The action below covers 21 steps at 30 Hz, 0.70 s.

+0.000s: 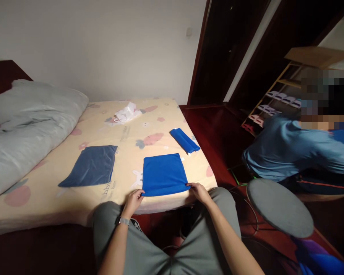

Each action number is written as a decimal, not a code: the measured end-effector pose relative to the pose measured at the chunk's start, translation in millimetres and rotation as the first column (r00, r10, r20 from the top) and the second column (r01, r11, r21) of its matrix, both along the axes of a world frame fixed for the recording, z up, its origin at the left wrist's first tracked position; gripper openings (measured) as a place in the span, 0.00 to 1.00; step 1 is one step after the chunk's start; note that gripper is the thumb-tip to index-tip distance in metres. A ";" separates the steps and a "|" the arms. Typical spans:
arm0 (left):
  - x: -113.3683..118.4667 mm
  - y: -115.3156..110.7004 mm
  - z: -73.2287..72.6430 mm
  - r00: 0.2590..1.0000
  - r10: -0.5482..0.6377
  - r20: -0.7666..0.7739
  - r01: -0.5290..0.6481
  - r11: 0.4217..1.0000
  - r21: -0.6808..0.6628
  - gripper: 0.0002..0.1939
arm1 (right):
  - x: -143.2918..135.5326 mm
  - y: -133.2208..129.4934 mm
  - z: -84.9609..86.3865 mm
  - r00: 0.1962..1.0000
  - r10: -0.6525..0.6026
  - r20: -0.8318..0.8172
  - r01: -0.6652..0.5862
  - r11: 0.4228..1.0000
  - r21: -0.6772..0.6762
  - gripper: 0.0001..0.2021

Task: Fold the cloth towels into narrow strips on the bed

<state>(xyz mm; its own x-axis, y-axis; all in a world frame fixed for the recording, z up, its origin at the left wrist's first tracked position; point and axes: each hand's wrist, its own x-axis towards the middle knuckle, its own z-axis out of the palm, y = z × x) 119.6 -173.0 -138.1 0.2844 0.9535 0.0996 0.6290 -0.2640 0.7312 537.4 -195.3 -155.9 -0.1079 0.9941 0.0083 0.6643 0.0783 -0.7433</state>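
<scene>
A bright blue cloth (164,172) lies flat on the bed near its front edge, in front of my knees. My left hand (134,201) pinches its near left corner, and my right hand (199,191) pinches the near right corner. The cloth's near edge is slightly lifted or folded between my hands. Farther back on the right is a blue cloth bundle (184,140), folded into a narrow strip with small white tags. To the left, a darker greyish-blue cloth (90,167) lies spread out, with a bit of bright blue showing under its right edge.
The bed (126,141) has a yellow patterned sheet. A crumpled white plastic bag (127,113) sits at the back, a grey quilt (37,122) at left. Right of me stand a round stool (279,207), a bent-over person in a blue shirt (301,149) and a shoe rack (286,83).
</scene>
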 end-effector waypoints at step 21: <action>5.9 4.3 -12.5 0.929 0.194 0.317 -0.111 0.959 -0.260 0.24 | -6.7 3.3 4.7 0.993 -0.056 -0.104 0.067 0.993 0.097 0.18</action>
<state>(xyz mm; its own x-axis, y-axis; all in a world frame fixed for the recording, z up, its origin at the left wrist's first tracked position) 125.5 -168.8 -150.5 0.1227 0.9902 -0.0669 0.3545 0.0192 0.9348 530.7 -192.0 -151.2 -0.0402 0.9925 0.1155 0.5924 0.1167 -0.7972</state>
